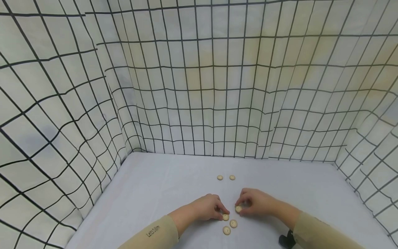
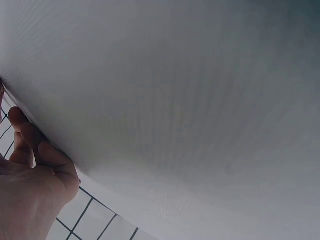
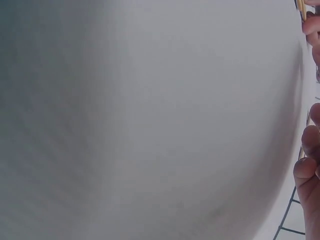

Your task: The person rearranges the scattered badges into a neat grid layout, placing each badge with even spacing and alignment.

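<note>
White tabletop bears beige discs, left hand and right hand each pinching one.

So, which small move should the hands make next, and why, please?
Perhaps the right hand should move its pale disc forward, toward the two far discs. It pinches that disc, and the far pair lies side by side, possibly a row begun. The left hand pinches another disc, which could follow.
</note>
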Tool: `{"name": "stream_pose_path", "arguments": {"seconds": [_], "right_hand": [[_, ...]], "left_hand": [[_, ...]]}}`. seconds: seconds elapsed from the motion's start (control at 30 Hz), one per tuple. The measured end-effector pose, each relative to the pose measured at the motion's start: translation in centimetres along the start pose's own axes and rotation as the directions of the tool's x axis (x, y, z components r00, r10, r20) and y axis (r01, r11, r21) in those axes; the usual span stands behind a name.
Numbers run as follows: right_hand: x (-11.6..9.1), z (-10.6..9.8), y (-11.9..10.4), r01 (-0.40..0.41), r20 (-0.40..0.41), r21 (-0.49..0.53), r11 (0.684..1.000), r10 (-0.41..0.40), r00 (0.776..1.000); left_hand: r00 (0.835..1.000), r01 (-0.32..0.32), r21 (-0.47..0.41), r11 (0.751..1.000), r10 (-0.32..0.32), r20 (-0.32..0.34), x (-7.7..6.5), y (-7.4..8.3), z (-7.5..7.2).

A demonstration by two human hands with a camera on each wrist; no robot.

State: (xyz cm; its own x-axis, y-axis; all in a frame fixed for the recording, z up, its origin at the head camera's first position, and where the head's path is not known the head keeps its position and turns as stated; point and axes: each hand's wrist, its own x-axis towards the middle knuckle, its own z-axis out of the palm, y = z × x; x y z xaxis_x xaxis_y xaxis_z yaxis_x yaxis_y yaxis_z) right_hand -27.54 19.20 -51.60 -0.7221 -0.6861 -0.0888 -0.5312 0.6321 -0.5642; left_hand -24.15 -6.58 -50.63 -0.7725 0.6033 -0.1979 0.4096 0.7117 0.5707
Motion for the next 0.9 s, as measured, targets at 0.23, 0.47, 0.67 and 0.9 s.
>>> {"name": "stream_pose_path", "arguments": {"seconds": [0.23,0.47,0.67,0.9], "right_hand": [[0.5,-0.3,0.8,-0.06,-0.04,-0.001,0.998,0.06,0.997],[0.8,-0.9,1.2,-0.091,-0.085,-0.011,0.996,0.09,0.992],[0.9,-1.5,1.6,-0.108,-0.118,-0.007,0.994,0.106,0.987],[1.2,-2.0,2.5,-0.163,-0.161,-0.001,0.987,0.161,0.974]], "left_hand": [[1.0,-0.003,-0.008,1.0,0.003,0.006,-0.2,0.2,-0.1],[1.0,0.0,-0.02,1.0,0.0,0.009,-0.2,0.3,-0.4],[1.0,0.009,-0.016,1.0,-0.009,0.008,-0.2,0.3,-0.3],[1.0,0.01,-0.01,1.0,-0.01,0.008,-0.3,0.3,-0.3]]}}
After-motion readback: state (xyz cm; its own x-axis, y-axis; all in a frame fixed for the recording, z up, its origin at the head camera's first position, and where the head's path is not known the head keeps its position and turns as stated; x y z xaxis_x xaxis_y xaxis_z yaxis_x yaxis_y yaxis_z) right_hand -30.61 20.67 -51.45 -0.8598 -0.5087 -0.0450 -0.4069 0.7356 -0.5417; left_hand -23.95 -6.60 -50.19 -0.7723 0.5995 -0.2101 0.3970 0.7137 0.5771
